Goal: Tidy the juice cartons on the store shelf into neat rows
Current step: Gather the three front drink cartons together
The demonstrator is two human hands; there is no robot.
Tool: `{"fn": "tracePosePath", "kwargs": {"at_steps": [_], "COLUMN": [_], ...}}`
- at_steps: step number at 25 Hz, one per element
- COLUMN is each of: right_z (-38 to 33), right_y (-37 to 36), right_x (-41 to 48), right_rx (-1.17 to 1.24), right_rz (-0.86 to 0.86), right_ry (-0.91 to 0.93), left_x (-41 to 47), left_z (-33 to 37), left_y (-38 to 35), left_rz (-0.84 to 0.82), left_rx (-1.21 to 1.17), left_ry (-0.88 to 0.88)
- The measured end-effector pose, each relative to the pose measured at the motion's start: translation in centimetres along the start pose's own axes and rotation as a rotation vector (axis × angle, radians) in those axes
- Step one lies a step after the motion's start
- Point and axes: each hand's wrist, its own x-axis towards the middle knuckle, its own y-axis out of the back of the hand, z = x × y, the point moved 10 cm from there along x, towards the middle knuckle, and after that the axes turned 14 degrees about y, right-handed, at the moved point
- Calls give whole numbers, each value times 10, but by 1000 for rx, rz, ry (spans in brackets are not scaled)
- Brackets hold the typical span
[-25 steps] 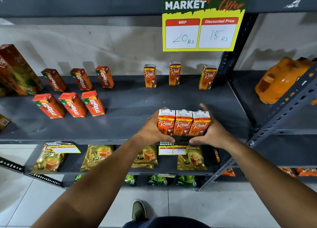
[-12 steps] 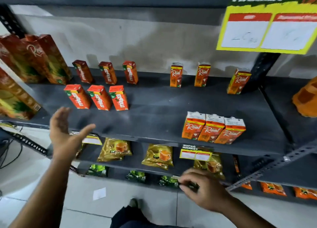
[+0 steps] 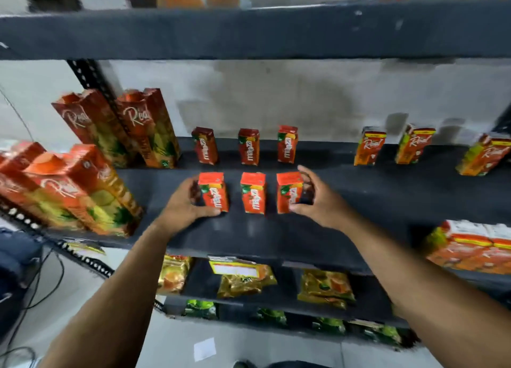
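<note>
A dark shelf (image 3: 359, 201) is seen against a stained pale wall (image 3: 276, 99), with a tiled floor (image 3: 249, 351) below; tall cartons (image 3: 149, 127) lettered "Real" are stood at the left, small "Real" cartons (image 3: 370, 146) at the right rear; six red cartons lettered "Maaza" are set in two rows of three at the middle; the front left carton (image 3: 214, 192) is touched by the left hand (image 3: 184, 204), its grip spread and cupped around the carton's left side; the front right carton (image 3: 289, 192) is flanked by the right hand (image 3: 318, 201), grip apart, thumb at the base
</note>
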Motion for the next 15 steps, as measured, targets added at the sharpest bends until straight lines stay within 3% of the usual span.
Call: {"fn": "tracePosePath", "kwargs": {"at_steps": [5, 8, 15], "right_z": [8, 1, -13], "right_y": [-24, -38, -55], "right_x": [21, 23, 9], "right_rx": [-93, -72, -47], "right_rz": [9, -15, 40], "right_ry": [-96, -97, -99], "left_x": [18, 19, 13], "left_z": [13, 19, 3], "left_y": [-21, -46, -60], "left_rz": [-129, -231, -289], "left_rx": [186, 177, 53], "left_ry": [-50, -57, 37]}}
